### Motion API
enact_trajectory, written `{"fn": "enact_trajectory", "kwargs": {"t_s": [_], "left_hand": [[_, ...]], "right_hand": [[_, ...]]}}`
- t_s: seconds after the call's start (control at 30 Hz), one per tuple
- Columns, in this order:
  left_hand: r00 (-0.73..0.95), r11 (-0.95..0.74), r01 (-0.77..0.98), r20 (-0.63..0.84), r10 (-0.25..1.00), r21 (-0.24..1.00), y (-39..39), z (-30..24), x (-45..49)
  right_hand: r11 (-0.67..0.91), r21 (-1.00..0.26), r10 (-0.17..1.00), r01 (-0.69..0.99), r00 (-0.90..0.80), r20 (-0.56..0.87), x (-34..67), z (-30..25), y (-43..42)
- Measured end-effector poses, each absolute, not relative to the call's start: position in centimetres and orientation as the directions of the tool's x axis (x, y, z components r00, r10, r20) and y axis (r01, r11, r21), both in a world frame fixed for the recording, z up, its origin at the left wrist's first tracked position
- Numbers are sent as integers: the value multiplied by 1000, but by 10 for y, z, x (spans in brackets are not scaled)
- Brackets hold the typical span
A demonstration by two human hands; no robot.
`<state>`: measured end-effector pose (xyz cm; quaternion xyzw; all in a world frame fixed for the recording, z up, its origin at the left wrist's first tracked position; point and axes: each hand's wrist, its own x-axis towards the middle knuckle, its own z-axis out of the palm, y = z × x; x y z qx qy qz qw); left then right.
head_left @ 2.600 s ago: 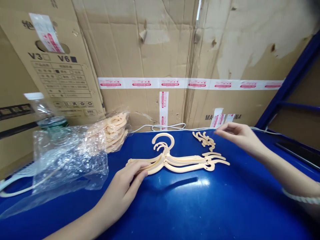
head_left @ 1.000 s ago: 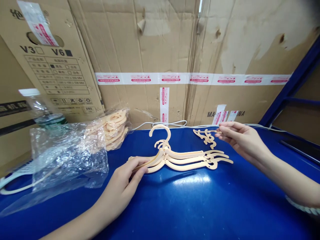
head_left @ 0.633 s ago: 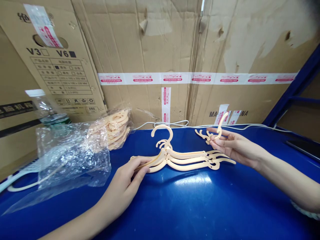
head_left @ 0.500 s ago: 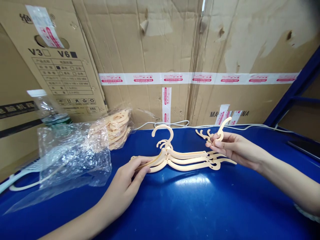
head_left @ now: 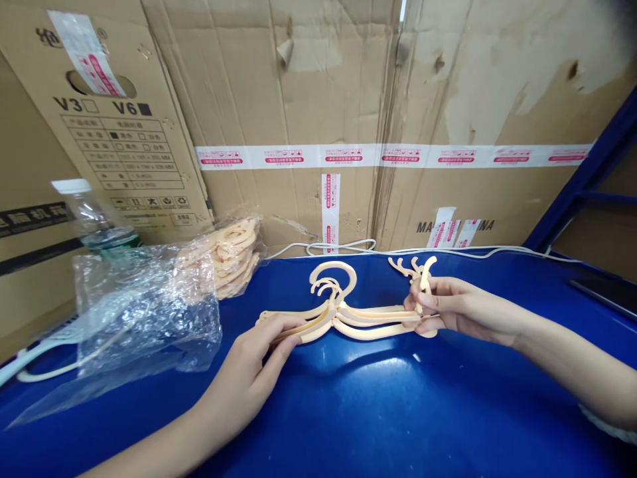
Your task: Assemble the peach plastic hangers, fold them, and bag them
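Several cream plastic clothes hangers (head_left: 373, 330) lie stacked above the blue table, their hooks pointing away from me. My left hand (head_left: 259, 348) is closed round the left arms of the stack, thumb in front. At the right end, my right hand (head_left: 448, 309) pinches a small curved cream piece (head_left: 426, 271) with its tip sticking up. That piece meets the end of an upper hanger arm, and the fingers hide the exact contact. Behind these fingers lie more branching cream pieces (head_left: 401, 267), partly covered.
A plastic-wrapped pile of cream parts (head_left: 233, 255) and a crumpled clear bag (head_left: 149, 318) lie at the left, by a water bottle (head_left: 99, 216). Cardboard (head_left: 298, 86) stands along the back, with a white cable (head_left: 448, 253) at its foot. A dark flat object (head_left: 604, 299) rests far right.
My right hand has moved left and down with the small curved piece, onto the hangers' right end. The large top hook has tipped lower and to the right. My left hand stays put.
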<state>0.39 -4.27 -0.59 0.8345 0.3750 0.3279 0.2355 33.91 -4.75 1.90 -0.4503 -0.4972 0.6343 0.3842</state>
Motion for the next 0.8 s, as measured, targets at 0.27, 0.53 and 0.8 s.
{"fn": "enact_trajectory", "kwargs": {"t_s": [0.27,0.53,0.8], "left_hand": [[511,-628,471,389,766,619,-43,-8,5],[514,-639,484,397,760,597,-45,-7,3],[526,-673,483,428,734,560,-44,-13,2]], "right_hand": [[-291,-955,903,-58,-346,-255,337,21,-50],[-299,-952,913,-64,-309,-266,338,18,-50],[-153,-987,973,51,-165,-159,324,21,-54]]}}
